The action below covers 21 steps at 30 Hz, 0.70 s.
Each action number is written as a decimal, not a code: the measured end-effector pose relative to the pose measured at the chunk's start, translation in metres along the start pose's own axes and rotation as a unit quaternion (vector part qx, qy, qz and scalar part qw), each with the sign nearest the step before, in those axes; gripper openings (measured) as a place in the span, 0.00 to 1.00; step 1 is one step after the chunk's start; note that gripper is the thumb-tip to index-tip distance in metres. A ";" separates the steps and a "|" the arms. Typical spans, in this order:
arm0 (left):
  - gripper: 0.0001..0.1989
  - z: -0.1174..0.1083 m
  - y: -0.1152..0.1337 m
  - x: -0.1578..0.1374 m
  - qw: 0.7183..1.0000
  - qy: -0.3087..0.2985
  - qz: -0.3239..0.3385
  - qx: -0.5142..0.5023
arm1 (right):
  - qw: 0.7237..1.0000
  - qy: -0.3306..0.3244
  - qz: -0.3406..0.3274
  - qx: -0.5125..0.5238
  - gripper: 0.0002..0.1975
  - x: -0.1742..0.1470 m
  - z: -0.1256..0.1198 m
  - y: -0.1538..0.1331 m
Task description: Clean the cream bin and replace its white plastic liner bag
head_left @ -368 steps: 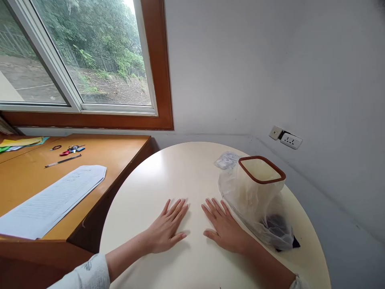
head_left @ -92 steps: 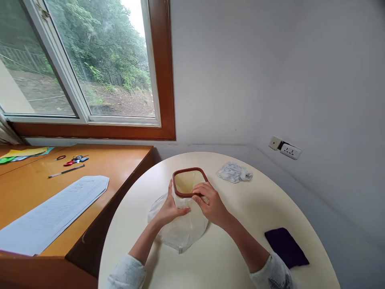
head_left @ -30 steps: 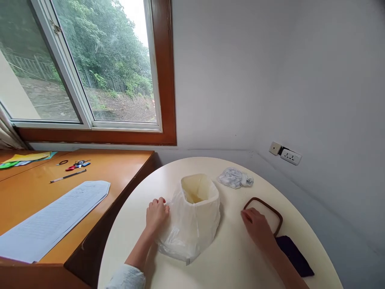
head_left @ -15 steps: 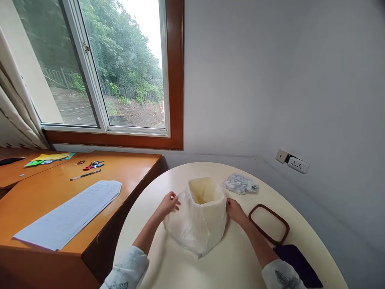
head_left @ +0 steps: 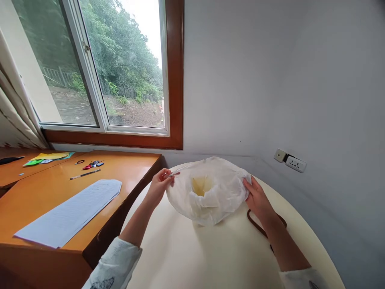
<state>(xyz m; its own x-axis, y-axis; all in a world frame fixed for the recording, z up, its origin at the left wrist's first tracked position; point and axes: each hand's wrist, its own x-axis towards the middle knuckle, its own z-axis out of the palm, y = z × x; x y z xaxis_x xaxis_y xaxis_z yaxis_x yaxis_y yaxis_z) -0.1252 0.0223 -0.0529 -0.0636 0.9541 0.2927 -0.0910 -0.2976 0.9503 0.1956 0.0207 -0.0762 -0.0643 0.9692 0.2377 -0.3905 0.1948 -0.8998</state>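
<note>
A thin white plastic bag (head_left: 225, 184) is stretched wide between my two hands. My left hand (head_left: 161, 182) pinches its left edge, and my right hand (head_left: 255, 196) grips its gathered right edge. In the middle, the bag still dips into a cream-coloured bin (head_left: 201, 186), whose yellowish inside shows through the opening. Most of the bin's outer wall is hidden under the bag. Beside my right forearm lies a brown rounded frame (head_left: 257, 224), partly covered by that arm.
The round cream table (head_left: 234, 257) carries the bin. On the wooden desk (head_left: 141, 164) at left lie papers (head_left: 72, 212), a pen (head_left: 85, 174), keys (head_left: 93, 164) and coloured sheets (head_left: 48, 157). A wall socket (head_left: 296, 163) is at right.
Both hands have moved up and apart, lifting the bag's edges away from the bin's sides and spreading them outward. The knotted clear bag behind is now hidden from sight.
</note>
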 end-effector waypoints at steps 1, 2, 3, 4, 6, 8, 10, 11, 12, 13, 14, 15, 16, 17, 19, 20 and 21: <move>0.13 -0.005 0.003 -0.002 1.000 0.000 0.002 0.000 | 1.000 -0.009 -0.001 -0.001 0.19 -0.004 -0.005 -0.005; 0.12 -0.011 0.006 -0.004 1.000 0.001 0.003 0.005 | 1.000 -0.015 0.000 -0.006 0.18 -0.008 -0.011 -0.009; 0.12 -0.018 0.009 -0.005 1.000 0.005 0.005 0.015 | 1.000 -0.018 0.003 -0.014 0.17 -0.012 -0.018 -0.013; 0.12 -0.025 0.011 -0.006 0.999 0.013 0.007 0.032 | 1.000 -0.017 0.007 -0.023 0.15 -0.015 -0.025 -0.017; 0.13 -0.037 0.017 -0.007 0.997 0.026 0.008 0.073 | 0.999 0.004 0.011 -0.047 0.13 -0.022 -0.040 -0.025; 0.13 -0.046 0.023 -0.009 0.993 0.026 0.002 0.113 | 0.996 0.046 0.007 -0.082 0.13 -0.028 -0.052 -0.033; 0.13 -0.050 0.030 -0.010 0.989 0.024 -0.002 0.147 | 0.987 0.092 -0.002 -0.130 0.15 -0.032 -0.057 -0.041; 0.13 -0.050 0.033 -0.011 0.986 0.029 0.000 0.163 | 0.982 0.112 -0.009 -0.154 0.15 -0.033 -0.058 -0.044; 0.13 -0.049 0.037 -0.011 0.983 0.042 0.003 0.178 | 0.975 0.130 -0.020 -0.178 0.15 -0.034 -0.057 -0.047; 0.14 -0.047 0.039 -0.010 0.980 0.058 0.007 0.191 | 0.967 0.149 -0.034 -0.203 0.15 -0.034 -0.056 -0.049; 0.15 -0.045 0.042 -0.009 0.977 0.076 0.012 0.200 | 0.957 0.172 -0.054 -0.227 0.15 -0.033 -0.053 -0.051; 0.17 -0.042 0.044 -0.008 0.974 0.093 0.017 0.205 | 0.946 0.196 -0.077 -0.249 0.15 -0.032 -0.051 -0.052; 0.17 -0.040 0.046 -0.007 0.973 0.110 0.024 0.203 | 0.933 0.221 -0.100 -0.266 0.14 -0.032 -0.048 -0.054; 0.18 -0.039 0.048 -0.006 0.971 0.127 0.032 0.198 | 0.921 0.245 -0.121 -0.278 0.14 -0.031 -0.045 -0.056; 0.18 -0.036 0.052 -0.004 0.970 0.158 0.047 0.180 | 0.904 0.285 -0.158 -0.278 0.13 -0.030 -0.040 -0.060; 0.17 -0.035 0.053 -0.004 0.969 0.170 0.051 0.170 | 0.898 0.301 -0.171 -0.271 0.13 -0.030 -0.037 -0.063; 0.17 -0.033 0.055 -0.005 0.970 0.177 0.050 0.159 | 0.895 0.313 -0.180 -0.262 0.13 -0.031 -0.033 -0.066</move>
<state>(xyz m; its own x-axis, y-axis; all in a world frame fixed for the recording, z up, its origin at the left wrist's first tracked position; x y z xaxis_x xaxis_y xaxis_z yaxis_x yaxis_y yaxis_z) -0.1627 0.0004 -0.0053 -0.3986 0.8331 0.3835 0.2405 -0.3086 0.9203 0.2540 -0.0171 -0.0358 0.5695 0.6921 0.4435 0.2125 0.3972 -0.8928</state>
